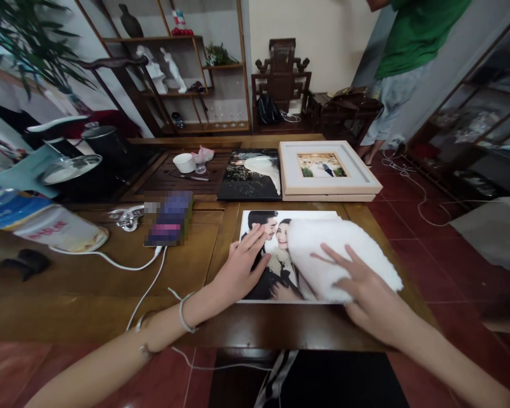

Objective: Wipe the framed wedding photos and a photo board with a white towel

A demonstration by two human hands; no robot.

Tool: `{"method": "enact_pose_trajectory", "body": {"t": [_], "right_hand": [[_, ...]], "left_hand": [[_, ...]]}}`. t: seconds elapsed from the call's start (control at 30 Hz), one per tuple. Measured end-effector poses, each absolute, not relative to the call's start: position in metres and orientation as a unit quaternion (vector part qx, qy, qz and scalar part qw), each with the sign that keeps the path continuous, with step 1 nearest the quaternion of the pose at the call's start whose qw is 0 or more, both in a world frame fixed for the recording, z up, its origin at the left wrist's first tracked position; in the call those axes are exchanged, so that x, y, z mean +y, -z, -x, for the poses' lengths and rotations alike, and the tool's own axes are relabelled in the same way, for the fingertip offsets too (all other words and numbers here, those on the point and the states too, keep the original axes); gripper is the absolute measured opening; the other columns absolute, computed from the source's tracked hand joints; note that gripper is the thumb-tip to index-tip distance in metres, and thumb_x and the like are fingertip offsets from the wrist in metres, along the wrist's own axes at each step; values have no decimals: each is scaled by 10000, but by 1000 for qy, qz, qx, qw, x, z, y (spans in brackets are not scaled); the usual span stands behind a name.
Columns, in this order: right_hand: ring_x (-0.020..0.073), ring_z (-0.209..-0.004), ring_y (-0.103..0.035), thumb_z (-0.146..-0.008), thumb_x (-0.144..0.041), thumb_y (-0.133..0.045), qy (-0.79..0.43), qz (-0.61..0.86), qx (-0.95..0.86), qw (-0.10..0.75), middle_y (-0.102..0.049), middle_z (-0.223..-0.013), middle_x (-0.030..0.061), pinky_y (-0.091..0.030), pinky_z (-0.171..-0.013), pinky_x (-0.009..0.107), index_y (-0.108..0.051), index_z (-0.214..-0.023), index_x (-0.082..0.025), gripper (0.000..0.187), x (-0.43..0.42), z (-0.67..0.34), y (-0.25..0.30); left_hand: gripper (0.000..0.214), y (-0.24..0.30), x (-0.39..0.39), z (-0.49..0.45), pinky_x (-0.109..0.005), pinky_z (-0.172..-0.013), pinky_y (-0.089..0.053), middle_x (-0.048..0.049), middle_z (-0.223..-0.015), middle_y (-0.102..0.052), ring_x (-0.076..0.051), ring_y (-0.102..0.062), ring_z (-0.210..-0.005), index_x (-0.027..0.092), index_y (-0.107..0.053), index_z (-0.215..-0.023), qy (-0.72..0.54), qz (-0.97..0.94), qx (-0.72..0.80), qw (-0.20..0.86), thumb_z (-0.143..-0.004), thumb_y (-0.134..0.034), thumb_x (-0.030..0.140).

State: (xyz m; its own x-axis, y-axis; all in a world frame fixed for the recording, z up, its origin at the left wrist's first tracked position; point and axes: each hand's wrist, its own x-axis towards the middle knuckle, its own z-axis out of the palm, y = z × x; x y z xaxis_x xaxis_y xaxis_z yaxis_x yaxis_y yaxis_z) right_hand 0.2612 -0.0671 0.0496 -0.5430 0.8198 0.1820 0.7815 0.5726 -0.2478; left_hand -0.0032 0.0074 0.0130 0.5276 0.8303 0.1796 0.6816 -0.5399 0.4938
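A glossy wedding photo panel [276, 277] lies flat near the front edge of the wooden table, showing a couple close together. My left hand [249, 260] rests on its left part, fingers stretched out and lying flat. Over the right part spreads a fluffy white cloth [344, 241], which hangs past the panel's right side. My right hand [355, 280] is on or just above this cloth, fingers spread and slightly blurred; whether it presses down I cannot tell.
Behind the panel lie a dark photo album [250, 175] and stacked pale frames [329, 170]. Left are a phone [170, 218] on a white cable [119, 265], a large plastic bottle [55, 224], pots [74, 170] and a white cup [184, 163]. A person in green [420, 39] stands behind, right.
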Motion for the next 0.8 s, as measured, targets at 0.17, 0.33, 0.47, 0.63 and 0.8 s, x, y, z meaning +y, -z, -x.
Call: {"method": "enact_pose_trajectory", "body": {"t": [0.17,0.33,0.47,0.63,0.8], "right_hand": [[307,-1314,-410,-632,-5,-438,-45,512,-845,149,-506,-1381,131,-256,-1113,576,-695,-921,-169,420,1,-286,-44],[339,-1355,-326,-637,-10,-444,-33,519,-841,146,-464,-1409,167,-243,-1096,628,-684,-886,-148,373,-2,-281,-42],[342,-1392,-235,-598,5,-429,-23,475,-867,146,-427,-1445,135,-193,-1097,674,-656,-750,-175,327,-61,-259,-42],[364,-1393,-214,-470,-8,-435,-48,415,-900,125,-381,-1479,72,-182,-1089,702,-593,-596,-211,286,-125,-235,-49],[329,-1384,-263,-492,-11,-442,-80,418,-893,147,-435,-1445,75,-190,-1112,653,-650,-682,-202,341,-103,-236,-48]], "left_hand": [[472,-13,8,4,-505,-1090,-324,-160,-1504,-344,-256,-249,-1426,145,-352,-1424,-197,-858,439,181,-970,-407,261],[474,-13,8,3,-509,-1088,-329,-151,-1510,-335,-255,-251,-1426,164,-335,-1432,-205,-859,436,176,-970,-401,251],[486,-12,7,3,-502,-1091,-326,-146,-1520,-315,-251,-234,-1432,174,-314,-1442,-206,-855,441,180,-972,-403,256],[452,-8,7,4,-493,-1091,-321,-130,-1521,-322,-232,-226,-1435,195,-320,-1441,-216,-852,439,185,-993,-334,260],[453,-6,8,5,-490,-1083,-325,-136,-1519,-324,-229,-223,-1436,180,-327,-1436,-213,-855,437,181,-987,-332,235]]}}
